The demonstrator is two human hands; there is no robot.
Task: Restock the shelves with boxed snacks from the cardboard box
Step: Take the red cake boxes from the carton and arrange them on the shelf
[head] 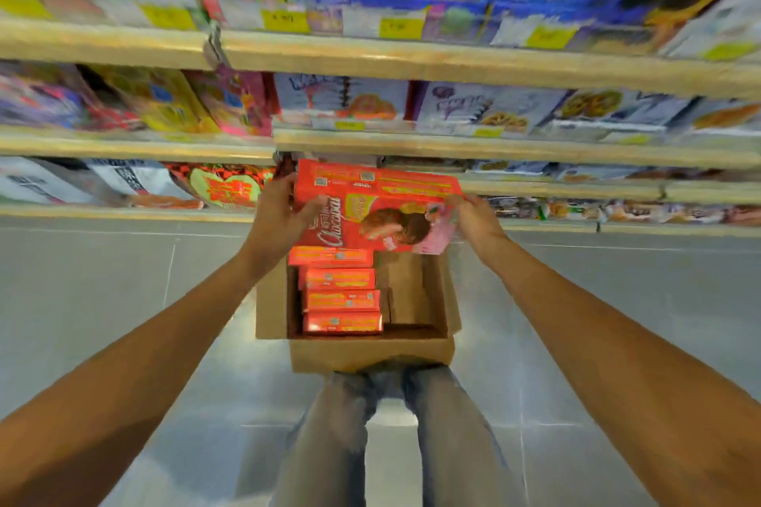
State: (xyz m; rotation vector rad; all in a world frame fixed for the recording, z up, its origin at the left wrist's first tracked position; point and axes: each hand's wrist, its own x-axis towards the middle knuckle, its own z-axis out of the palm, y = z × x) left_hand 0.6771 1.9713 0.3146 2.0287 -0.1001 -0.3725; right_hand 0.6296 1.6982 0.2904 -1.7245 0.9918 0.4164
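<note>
The left hand (280, 214) gripped the left end of a red snack box (370, 206), fingers curled round its edge. The right hand (473, 218) held the right end the same way. The box hung tilted in the air, just above the open cardboard box (370, 354) and in front of the lower shelves (453, 146). It hid the carton's far wall.

Four more red boxes (341, 298) stood on edge in a row along the carton's left side, and plain brown card showed on the right. Behind, the shelves held bright packets (too blurred to read). Yellow price tags (401, 28) sat along their pale, wood-coloured edges. The carton sat on smooth grey floor tiles (123, 280), just in front of the person's faded jeans (341, 424).
</note>
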